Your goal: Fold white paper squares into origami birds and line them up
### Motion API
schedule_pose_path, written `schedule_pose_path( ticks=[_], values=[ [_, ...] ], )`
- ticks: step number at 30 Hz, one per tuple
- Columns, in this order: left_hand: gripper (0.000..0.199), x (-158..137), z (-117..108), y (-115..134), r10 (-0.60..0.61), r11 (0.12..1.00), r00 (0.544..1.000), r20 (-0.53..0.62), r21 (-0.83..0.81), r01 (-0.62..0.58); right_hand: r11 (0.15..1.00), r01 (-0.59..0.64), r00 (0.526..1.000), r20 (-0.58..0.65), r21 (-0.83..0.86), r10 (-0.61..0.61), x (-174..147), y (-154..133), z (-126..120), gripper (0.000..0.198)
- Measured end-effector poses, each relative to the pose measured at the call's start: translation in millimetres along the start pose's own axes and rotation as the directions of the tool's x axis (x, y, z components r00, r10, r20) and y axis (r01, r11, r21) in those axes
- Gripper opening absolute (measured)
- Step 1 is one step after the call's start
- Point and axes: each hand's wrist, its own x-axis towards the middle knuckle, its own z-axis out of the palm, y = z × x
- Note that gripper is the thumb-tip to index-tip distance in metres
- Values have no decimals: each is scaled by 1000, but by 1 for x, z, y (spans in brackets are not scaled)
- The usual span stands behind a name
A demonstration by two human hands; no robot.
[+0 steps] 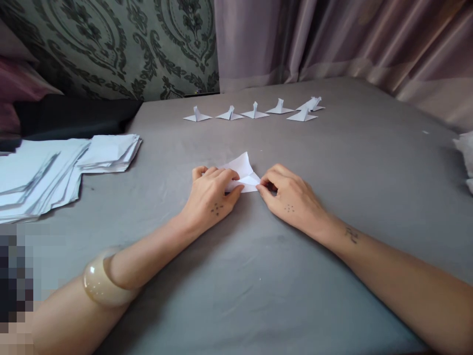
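Note:
A partly folded sheet of white paper lies on the grey cloth between my two hands, one pointed flap standing up at the back. My left hand covers the paper's left part, thumb and forefinger closed on its front edge. At the right corner, the thumb and fingertips of my right hand pinch the paper. The folds under my left fingers are hidden. Further back stands a row of several folded white paper figures, each with flat wings and an upright middle point.
On the left lie a stack of large white sheets and a pile of smaller white squares. Behind them is a black cloth. Curtains hang at the back. A whitish crumpled thing sits at the right edge.

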Motion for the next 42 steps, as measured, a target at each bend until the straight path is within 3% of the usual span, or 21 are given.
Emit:
schedule_pose_path(
  ticks=[3, 8, 17, 24, 30, 33, 37, 42],
  values=[
    [12, 2, 3, -1, -8, 1000, 1000, 13, -2, 8, 996, 81, 996, -25, 24, -80, 0, 1, 2, 8],
    [17, 2, 1, -2, -27, 999, 999, 38, -26, 28, 949, 314, 949, 32, 23, -315, -3, 1, 2, 30],
    [44, -2, -10, -4, -31, 993, 988, 154, -106, 47, 918, 372, 928, 91, -138, -362, -14, -2, -4, 35],
    [48, -4, -9, -9, 62, 998, 996, 69, -12, -62, 946, 301, 951, 112, -121, -288, -12, -4, -3, 36],
    [36, -5, -12, -1, 67, 986, 981, -184, 165, -37, 952, 297, 949, 133, -75, -286, -10, -5, -5, 35],
    [24, -7, -12, 1, 105, 985, 966, -235, 161, -68, 955, 287, 951, 144, -72, -275, -10, -6, -5, 34],
    [6, -8, -10, 0, 205, 974, 973, -102, 114, -193, 953, 294, 950, 135, -78, -282, -10, -5, -5, 33],
    [21, -7, -4, -3, 310, 951, 950, 32, 2, -311, 960, 275, 954, 137, -54, -266, -10, -4, -6, 36]
  ],
)
